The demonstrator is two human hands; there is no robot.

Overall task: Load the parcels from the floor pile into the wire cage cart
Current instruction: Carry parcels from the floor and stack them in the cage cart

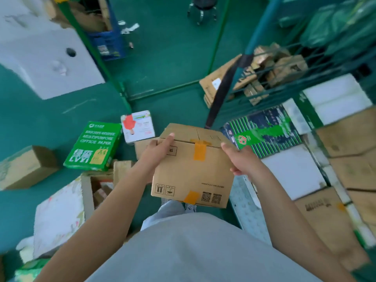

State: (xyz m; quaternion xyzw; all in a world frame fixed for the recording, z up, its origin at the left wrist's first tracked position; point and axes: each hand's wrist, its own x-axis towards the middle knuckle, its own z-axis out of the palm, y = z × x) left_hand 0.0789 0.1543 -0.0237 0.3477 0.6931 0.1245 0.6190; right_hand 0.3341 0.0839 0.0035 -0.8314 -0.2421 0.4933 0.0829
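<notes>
I carry a brown cardboard box (191,171) with orange tape in front of my waist. My left hand (157,152) holds its left side, fingers laid over the top edge. My right hand (242,159) grips its right side. The wire cage cart (305,58) stands to the right, with brown, white and dark striped parcels (264,133) stacked inside. The floor pile lies at the left: a green office-paper box (93,147), a small white box with red print (138,127) and other cartons.
A large white box (46,58) sits at the far left. An empty green cage frame (114,78) stands ahead on the green floor. A black strap (221,92) hangs from the cart's post. Flattened cardboard (215,82) leans beside the cart. A chair base (201,9) is far ahead.
</notes>
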